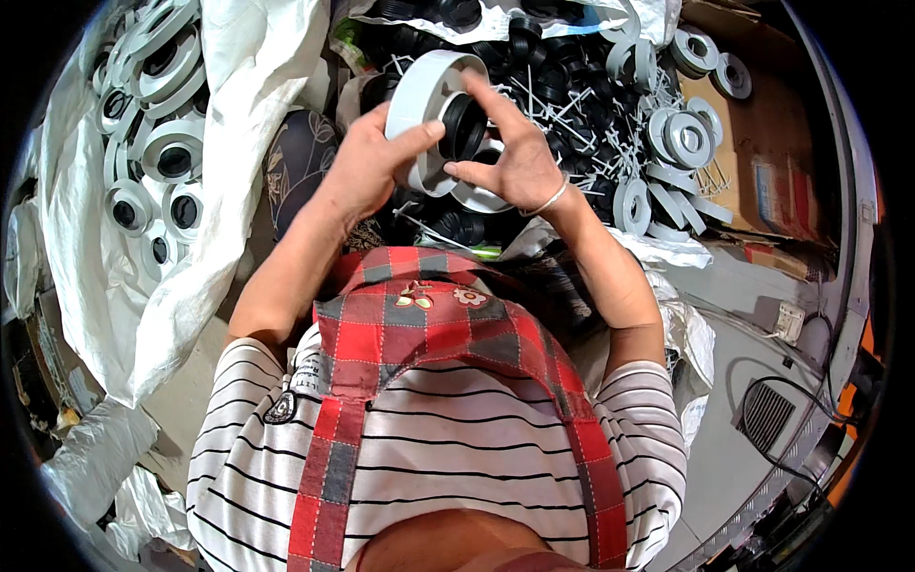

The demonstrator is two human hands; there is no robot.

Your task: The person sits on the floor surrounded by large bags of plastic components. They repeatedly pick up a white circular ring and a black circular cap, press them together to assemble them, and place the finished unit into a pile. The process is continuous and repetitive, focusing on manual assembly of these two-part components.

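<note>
Above my lap I hold a light grey plastic ring [416, 93], tilted with its opening facing right. My left hand [366, 164] is closed around its near left side, the thumb pressing on the inner face. A black ribbed collar [464, 129] sits at the ring's opening; whether it is fully seated I cannot tell. My right hand [526, 160] grips this collar and the ring from the right, index finger at the upper rim and thumb near the lower edge. Just below lies another grey ring [481, 191], partly covered by my right hand.
Black collars [562, 124] and thin white plastic sticks [605, 143] are heaped in front of me. Loose grey rings [688, 139] lie at the right, by a cardboard box [762, 162]. On the left, a white woven sack [272, 67] borders several rings with black centres [174, 160].
</note>
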